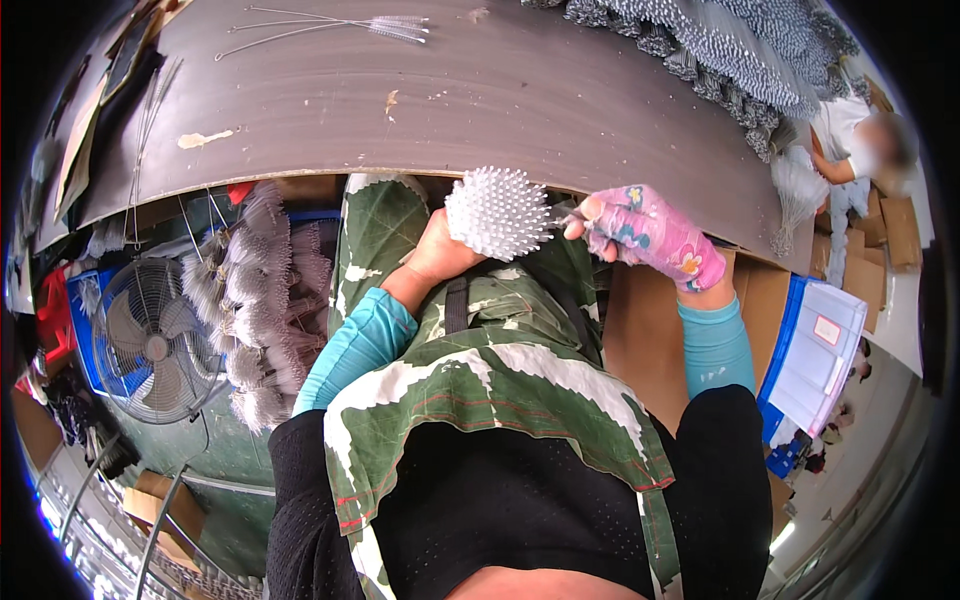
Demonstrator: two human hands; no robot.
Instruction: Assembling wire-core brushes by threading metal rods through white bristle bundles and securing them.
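A thick bundle of thin wire brushes (497, 213) with white bristle tips faces up over my lap, at the table's near edge. My left hand (446, 247) is wrapped round its left side, with the fingers partly hidden behind it. Just right of the bundle, my right hand (645, 232) wears a pink flowered fingerless glove. Its thumb and fingers are pinched together near the bundle's edge. Something small and greyish shows at the fingertips, too small to make out. Several loose wire brushes (385, 27) with looped ends lie on the far part of the table.
Bundled brushes (700, 50) are heaped at the table's (320, 110) far right. More bundles (265, 300) hang below its edge at left, beside a fan (155, 345). An open cardboard box (650, 320) and a translucent bin (820, 350) stand at right. Another person (850, 140) works far right.
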